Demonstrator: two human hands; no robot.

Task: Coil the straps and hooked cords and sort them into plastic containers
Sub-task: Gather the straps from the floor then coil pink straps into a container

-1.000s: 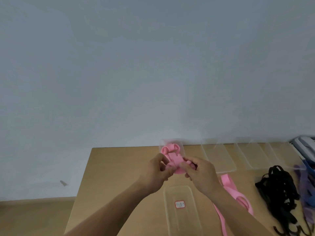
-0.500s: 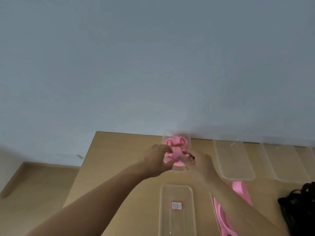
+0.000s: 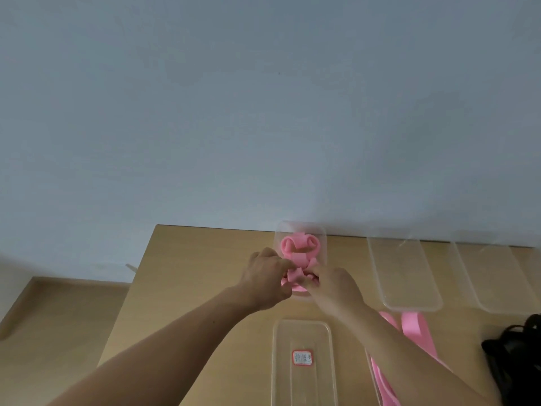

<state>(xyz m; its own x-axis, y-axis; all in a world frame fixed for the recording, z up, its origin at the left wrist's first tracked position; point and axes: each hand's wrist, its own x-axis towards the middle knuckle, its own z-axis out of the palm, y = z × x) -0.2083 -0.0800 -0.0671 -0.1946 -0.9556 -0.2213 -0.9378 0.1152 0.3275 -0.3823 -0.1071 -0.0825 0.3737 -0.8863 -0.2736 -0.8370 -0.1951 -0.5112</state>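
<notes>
At the far container (image 3: 301, 225), left hand (image 3: 268, 278) and right hand (image 3: 333, 284) pinching one pink strap (image 3: 295, 277), three more clear containers (image 3: 405, 288)

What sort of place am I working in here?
Probably a plain indoor room set up as a sorting station, not a workshop: a wooden table against a bare pale wall, a row of clear plastic containers along it, and loose pink straps and black straps waiting.

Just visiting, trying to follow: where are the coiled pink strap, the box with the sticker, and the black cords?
Coiled pink strap (image 3: 298, 244), head view, its top loops.
Box with the sticker (image 3: 301, 335), head view, bare bottom above the sticker.
Black cords (image 3: 515, 361), head view, middle of the tangle.
</notes>
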